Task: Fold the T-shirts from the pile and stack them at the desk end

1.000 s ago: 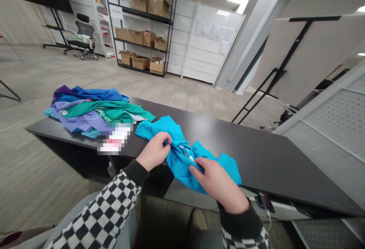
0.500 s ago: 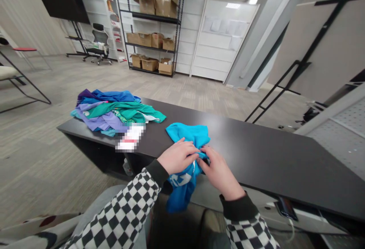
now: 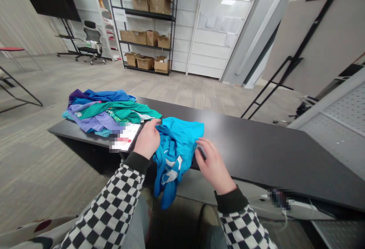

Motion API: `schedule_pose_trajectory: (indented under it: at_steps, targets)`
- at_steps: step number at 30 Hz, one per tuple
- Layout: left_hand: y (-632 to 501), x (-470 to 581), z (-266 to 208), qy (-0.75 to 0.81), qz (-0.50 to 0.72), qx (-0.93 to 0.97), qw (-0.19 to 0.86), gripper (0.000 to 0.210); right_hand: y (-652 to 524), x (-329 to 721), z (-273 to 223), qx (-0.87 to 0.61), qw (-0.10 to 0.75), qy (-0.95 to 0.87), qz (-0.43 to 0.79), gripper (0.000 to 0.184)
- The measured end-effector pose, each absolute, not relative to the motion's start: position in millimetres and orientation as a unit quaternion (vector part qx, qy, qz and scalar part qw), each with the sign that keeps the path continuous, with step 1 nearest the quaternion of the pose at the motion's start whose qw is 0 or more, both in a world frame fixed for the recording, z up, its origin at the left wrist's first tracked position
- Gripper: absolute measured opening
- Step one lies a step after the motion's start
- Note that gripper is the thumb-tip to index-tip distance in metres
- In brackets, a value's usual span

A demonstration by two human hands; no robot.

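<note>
A bright blue T-shirt (image 3: pixel 179 138) with a white print lies crumpled at the table's near edge, its lower part hanging over the side. My left hand (image 3: pixel 148 138) is at the shirt's left edge, fingers closed on the cloth. On the opposite side, my right hand (image 3: pixel 213 163) has its thumb and fingertips closed at the right edge of the fabric. Left of my left hand lies a phone (image 3: pixel 132 133) with a lit screen, partly blurred out. Beyond it is a heap of purple, green and blue clothes (image 3: pixel 99 112).
The dark table (image 3: pixel 256 154) stretches off to the right. Below its front edge, a blurred-out object (image 3: pixel 281 199) has a white cable attached. A black shelf rack (image 3: pixel 146 45) with cardboard boxes stands across the carpet, and a board on a black stand (image 3: pixel 322 43) is at right.
My hands have moved apart, the left one leftward to the shirt's edge. The bunched blue T-shirt is now spread wider between them. The view has shifted slightly.
</note>
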State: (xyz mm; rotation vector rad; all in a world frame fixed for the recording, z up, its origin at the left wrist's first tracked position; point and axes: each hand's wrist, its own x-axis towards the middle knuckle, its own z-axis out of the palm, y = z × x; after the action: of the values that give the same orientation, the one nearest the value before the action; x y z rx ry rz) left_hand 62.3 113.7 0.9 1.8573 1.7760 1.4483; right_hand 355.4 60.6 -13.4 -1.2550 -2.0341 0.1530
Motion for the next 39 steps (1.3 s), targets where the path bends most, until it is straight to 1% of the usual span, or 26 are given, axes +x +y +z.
schedule_pose_trajectory:
  at_steps: [2, 3, 6, 7, 9, 13, 17, 19, 21, 22, 23, 25, 26, 27, 28, 30, 32, 34, 37, 39]
  targets:
    - [107.6, 60.3, 5.4, 0.595, 0.467, 0.654, 0.018, 0.048, 53.4, 337.7, -9.8, -0.442, 0.323, -0.833, 0.080, 0.037]
    - [103.2, 63.4, 7.3, 0.573, 0.451, 0.685, 0.009, 0.050, 51.5, 330.7, -8.4, -0.436, 0.300, -0.844, 0.086, 0.035]
    - [90.5, 80.4, 7.2, 0.481, 0.345, 0.803, 0.073, 0.044, 53.4, 323.9, -5.9, -0.451, 0.277, -0.841, 0.111, 0.012]
    - [88.3, 85.5, 4.9, 0.467, 0.307, 0.824, 0.090, 0.040, 55.9, 326.6, -5.3, -0.461, 0.278, -0.835, 0.119, 0.010]
    - [88.7, 90.1, -1.7, 0.486, 0.269, 0.826, 0.093, 0.035, 61.9, 338.1, -4.4, -0.485, 0.280, -0.819, 0.121, 0.016]
    - [102.6, 74.3, -12.6, 0.578, 0.258, 0.772, 0.057, 0.024, 74.2, 378.6, -2.9, -0.580, 0.265, -0.765, 0.090, 0.017]
    - [113.5, 49.1, -11.2, 0.654, 0.257, 0.711, 0.021, 0.030, 83.2, 428.3, -0.2, -0.713, 0.210, -0.666, 0.055, 0.021]
    - [113.2, 44.2, -6.1, 0.686, 0.279, 0.671, -0.016, 0.034, 85.0, 447.0, 1.6, -0.773, 0.186, -0.605, 0.038, 0.023]
    - [109.2, 48.2, -0.5, 0.695, 0.325, 0.638, -0.055, 0.038, 84.5, 455.0, 3.4, -0.809, 0.200, -0.552, 0.011, 0.024]
    - [106.1, 53.8, 1.6, 0.684, 0.353, 0.635, -0.064, 0.041, 83.2, 454.0, 4.3, -0.809, 0.228, -0.542, -0.005, 0.027]
    - [102.4, 61.5, 2.5, 0.660, 0.377, 0.647, -0.060, 0.044, 81.5, 449.6, 5.0, -0.792, 0.271, -0.547, -0.018, 0.031]
    - [94.1, 80.7, 0.2, 0.587, 0.384, 0.712, -0.010, 0.046, 76.9, 433.1, 5.1, -0.714, 0.357, -0.602, -0.025, 0.039]
    - [90.0, 90.7, -3.0, 0.552, 0.361, 0.751, 0.025, 0.047, 74.5, 422.7, 4.1, -0.664, 0.378, -0.645, -0.014, 0.043]
    - [86.3, 99.8, -7.1, 0.525, 0.327, 0.784, 0.057, 0.050, 72.3, 412.5, 2.0, -0.621, 0.378, -0.687, 0.004, 0.046]
    - [83.2, 107.1, -11.5, 0.510, 0.288, 0.807, 0.079, 0.056, 70.7, 403.6, -1.1, -0.591, 0.357, -0.723, 0.025, 0.050]
    - [80.3, 113.9, -18.9, 0.508, 0.227, 0.825, 0.098, 0.071, 70.1, 393.2, -9.5, -0.576, 0.283, -0.765, 0.057, 0.056]
    - [82.2, 109.9, -21.8, 0.515, 0.198, 0.827, 0.105, 0.076, 73.9, 394.9, -18.2, -0.600, 0.227, -0.764, 0.072, 0.058]
    - [88.0, 98.4, -20.1, 0.519, 0.184, 0.826, 0.119, 0.075, 80.7, 406.4, -23.5, -0.630, 0.209, -0.744, 0.080, 0.057]
    - [99.7, 78.3, -14.7, 0.514, 0.177, 0.828, 0.139, 0.076, 91.4, 431.2, -22.2, -0.684, 0.215, -0.692, 0.079, 0.057]
    - [107.1, 67.6, -12.6, 0.502, 0.175, 0.834, 0.149, 0.079, 96.4, 448.3, -17.3, -0.727, 0.215, -0.649, 0.067, 0.052]
